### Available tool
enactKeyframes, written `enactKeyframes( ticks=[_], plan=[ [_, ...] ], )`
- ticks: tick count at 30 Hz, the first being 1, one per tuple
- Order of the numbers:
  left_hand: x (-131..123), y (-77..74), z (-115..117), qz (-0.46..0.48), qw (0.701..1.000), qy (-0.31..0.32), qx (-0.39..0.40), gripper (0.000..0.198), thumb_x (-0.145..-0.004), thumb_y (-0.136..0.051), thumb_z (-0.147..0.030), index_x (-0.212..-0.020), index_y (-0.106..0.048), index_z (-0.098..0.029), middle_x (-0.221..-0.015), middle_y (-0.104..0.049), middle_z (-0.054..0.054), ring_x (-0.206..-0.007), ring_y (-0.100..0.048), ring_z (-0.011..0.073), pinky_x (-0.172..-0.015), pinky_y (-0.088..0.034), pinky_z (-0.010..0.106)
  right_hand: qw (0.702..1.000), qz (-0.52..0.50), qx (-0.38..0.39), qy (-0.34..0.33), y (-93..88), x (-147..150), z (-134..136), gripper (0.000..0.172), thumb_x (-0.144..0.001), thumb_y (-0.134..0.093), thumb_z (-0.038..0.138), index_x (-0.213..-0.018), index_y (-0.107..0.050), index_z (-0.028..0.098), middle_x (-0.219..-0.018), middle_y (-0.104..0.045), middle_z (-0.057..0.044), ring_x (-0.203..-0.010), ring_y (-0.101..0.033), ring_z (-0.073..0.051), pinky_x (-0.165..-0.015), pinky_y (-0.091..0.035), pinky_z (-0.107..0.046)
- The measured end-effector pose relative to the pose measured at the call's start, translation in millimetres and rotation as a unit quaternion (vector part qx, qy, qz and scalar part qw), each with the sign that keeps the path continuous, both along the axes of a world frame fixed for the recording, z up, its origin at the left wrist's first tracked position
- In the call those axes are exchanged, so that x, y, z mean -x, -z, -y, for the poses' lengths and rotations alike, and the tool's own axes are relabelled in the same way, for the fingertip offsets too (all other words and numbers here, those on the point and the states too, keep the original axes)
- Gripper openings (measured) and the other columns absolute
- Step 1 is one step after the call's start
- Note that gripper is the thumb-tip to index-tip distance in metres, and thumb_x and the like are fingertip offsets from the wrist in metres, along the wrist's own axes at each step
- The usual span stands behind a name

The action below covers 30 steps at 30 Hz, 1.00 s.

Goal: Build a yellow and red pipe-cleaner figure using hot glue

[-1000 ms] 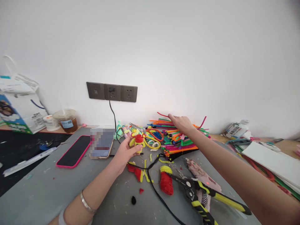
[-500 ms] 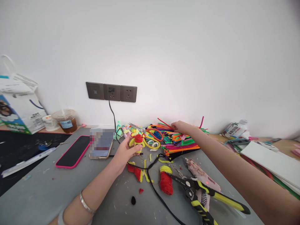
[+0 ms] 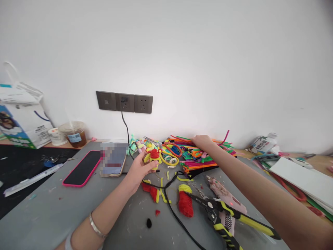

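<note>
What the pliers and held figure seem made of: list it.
Figure: probably chenille stems, matte and fuzzy, from its red and yellow wound ridges.
Pliers: likely metal, dark with a bright pivot; grips perhaps plastic or rubber, smooth-looking black and yellow.

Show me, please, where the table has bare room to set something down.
Barring specks, the table is bare left of the left forearm, in front of the pink phone. It is crowded around the pliers, pipe cleaners, right hand, and figure in the left hand.

left hand (image 3: 139, 169) centre frame, holding red-yellow figure (image 3: 154, 153). right hand (image 3: 204, 142) on pipe-cleaner pile (image 3: 199, 166), right of centre. pliers (image 3: 212, 211) lower right, pink-cased phone (image 3: 82, 168) mid-left.
</note>
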State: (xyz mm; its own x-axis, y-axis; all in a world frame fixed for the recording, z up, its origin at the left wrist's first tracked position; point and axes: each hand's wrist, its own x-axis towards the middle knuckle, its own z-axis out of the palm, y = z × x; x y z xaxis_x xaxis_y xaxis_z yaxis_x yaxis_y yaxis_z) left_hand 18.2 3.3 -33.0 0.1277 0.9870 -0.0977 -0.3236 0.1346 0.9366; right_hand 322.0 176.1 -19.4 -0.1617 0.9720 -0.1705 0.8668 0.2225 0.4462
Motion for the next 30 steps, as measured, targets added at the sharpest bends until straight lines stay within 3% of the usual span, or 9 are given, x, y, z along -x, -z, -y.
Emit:
enactKeyframes(
  ticks=[14, 24, 30],
  plan=[
    [0, 1.2, 0, -0.005, 1.000, 0.000, 0.000, 0.057, -0.064, -0.090, -0.038, -0.113, -0.066, -0.022, -0.101, -0.070, 0.003, -0.089, -0.067, 0.0180, -0.074, -0.051, 0.027, 0.996, -0.047, -0.078, 0.006, 1.1, -7, 24, 0.036, -0.097, -0.064, 0.033, -0.129, -0.060, 0.017, -0.127, -0.065, -0.010, -0.105, -0.067, -0.025, -0.087, -0.058, -0.045],
    [1, 2.1, -1, -0.010, 1.000, 0.000, -0.004, 0.054, -0.065, -0.089, -0.038, -0.111, -0.066, -0.021, -0.101, -0.069, 0.004, -0.088, -0.066, 0.0179, -0.074, -0.051, 0.027, 0.994, -0.100, -0.011, -0.031, -5.0, -17, 12, 0.030, -0.098, -0.062, 0.033, -0.125, -0.063, 0.019, -0.127, -0.065, -0.009, -0.104, -0.067, -0.023, -0.088, -0.058, -0.044],
    [1, 3.0, -1, -0.008, 1.000, 0.002, -0.007, 0.054, -0.066, -0.088, -0.037, -0.112, -0.065, -0.021, -0.099, -0.069, 0.003, -0.087, -0.066, 0.0174, -0.073, -0.051, 0.027, 0.990, -0.117, -0.073, -0.023, -4.8, -5, 31, 0.034, -0.098, -0.063, 0.033, -0.128, -0.061, 0.018, -0.127, -0.065, -0.010, -0.106, -0.067, -0.024, -0.089, -0.058, -0.046]
  ],
)
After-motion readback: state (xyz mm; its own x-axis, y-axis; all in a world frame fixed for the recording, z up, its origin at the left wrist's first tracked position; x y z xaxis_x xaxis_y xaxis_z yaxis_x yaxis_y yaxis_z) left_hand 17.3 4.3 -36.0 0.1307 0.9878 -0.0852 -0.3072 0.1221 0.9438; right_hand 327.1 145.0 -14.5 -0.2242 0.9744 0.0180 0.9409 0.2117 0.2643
